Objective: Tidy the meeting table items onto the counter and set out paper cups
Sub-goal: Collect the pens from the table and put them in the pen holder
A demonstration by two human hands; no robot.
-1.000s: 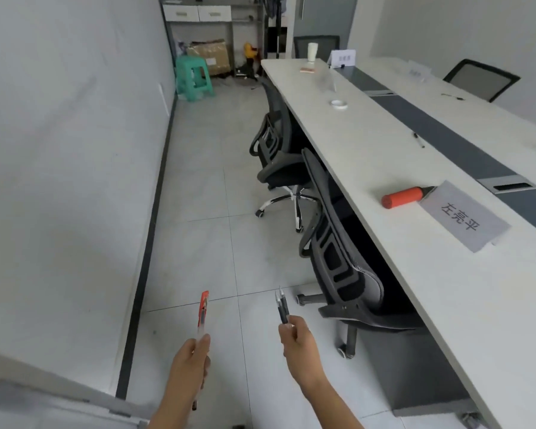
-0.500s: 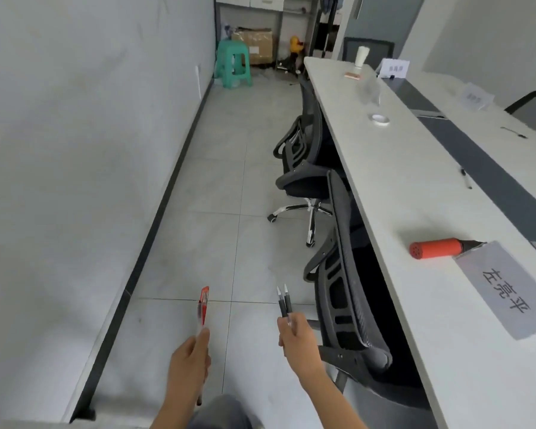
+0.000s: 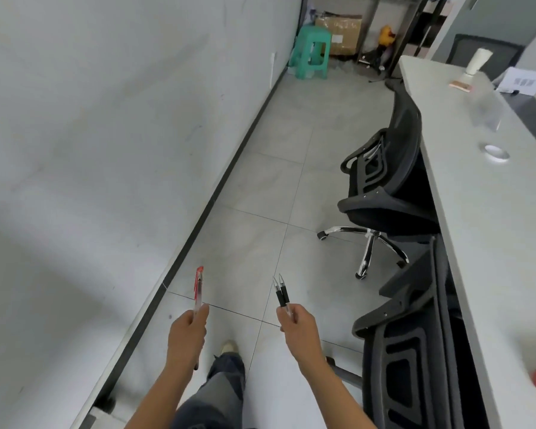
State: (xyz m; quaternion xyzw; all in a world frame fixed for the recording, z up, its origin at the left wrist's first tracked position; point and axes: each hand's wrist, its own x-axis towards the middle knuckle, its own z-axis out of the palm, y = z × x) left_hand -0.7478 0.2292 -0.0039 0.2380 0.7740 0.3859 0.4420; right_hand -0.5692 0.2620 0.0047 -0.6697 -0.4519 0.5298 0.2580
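My left hand [image 3: 187, 331] grips a red pen [image 3: 198, 289]; my right hand [image 3: 297, 328] pinches two black pens [image 3: 281, 291] upright over the floor beside the table [image 3: 489, 212]. Light, stiff, slippery barrels; mid-barrel holds seem safest.

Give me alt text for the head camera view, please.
A person walks down an aisle beside a long meeting table, the left hand holding a red pen and the right hand holding two black pens. Black office chairs line the table.
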